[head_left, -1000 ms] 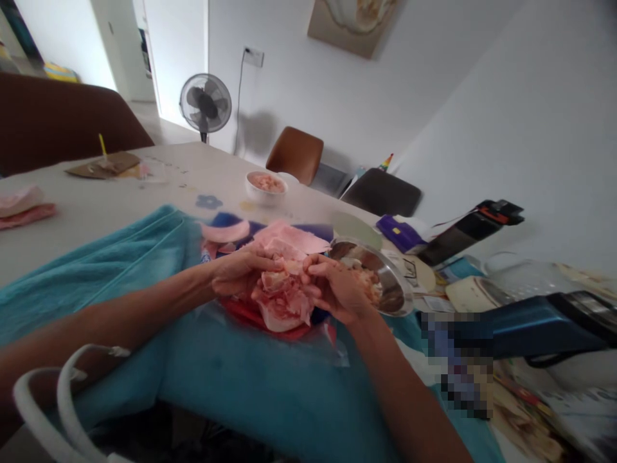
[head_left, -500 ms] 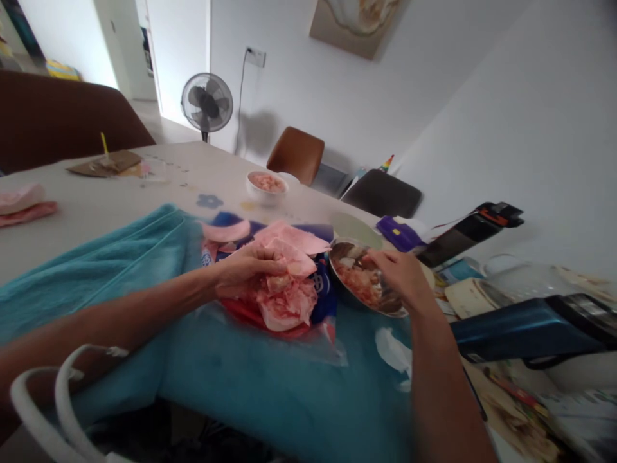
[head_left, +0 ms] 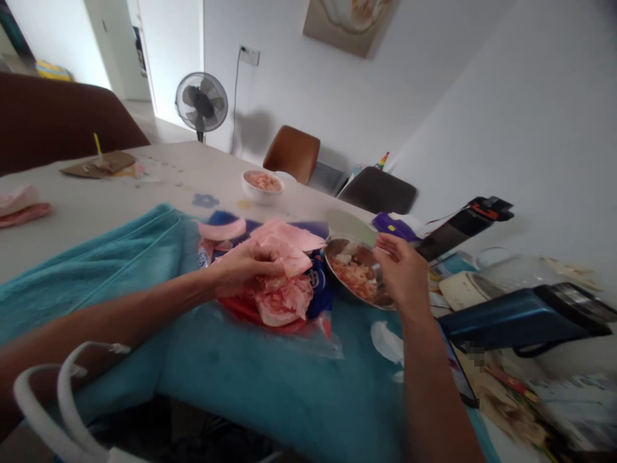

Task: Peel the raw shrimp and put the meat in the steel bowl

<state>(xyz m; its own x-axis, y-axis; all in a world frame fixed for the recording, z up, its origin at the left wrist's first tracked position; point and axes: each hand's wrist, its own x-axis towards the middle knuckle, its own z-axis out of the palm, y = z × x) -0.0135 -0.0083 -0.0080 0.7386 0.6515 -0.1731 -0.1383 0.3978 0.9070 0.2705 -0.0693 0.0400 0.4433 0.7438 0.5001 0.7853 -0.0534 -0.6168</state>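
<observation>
My left hand (head_left: 245,267) is closed on a piece of pink pomelo membrane (head_left: 292,260), thumb on top. Beneath it, a heap of torn pomelo peel and membrane (head_left: 284,302) lies on a blue and red plastic bag (head_left: 315,283). To the right stands a metal bowl (head_left: 337,283) partly filled with pinkish pomelo flesh (head_left: 354,273). My right hand (head_left: 402,270) is above the bowl's right rim, its fingers loosely bent and slightly apart, with nothing visible in them.
A teal towel (head_left: 231,386) covers the near table. Farther back stands a white bowl of pink flesh (head_left: 263,186). A blue bottle (head_left: 511,318), a dark bottle (head_left: 457,228), a purple item (head_left: 393,225) and clutter crowd the right side. White scraps (head_left: 385,341) lie near my right forearm.
My right hand has lifted from inside the bowl to above its right rim, its fingers loosening. My left hand keeps hold of the pomelo membrane. The view has shifted slightly.
</observation>
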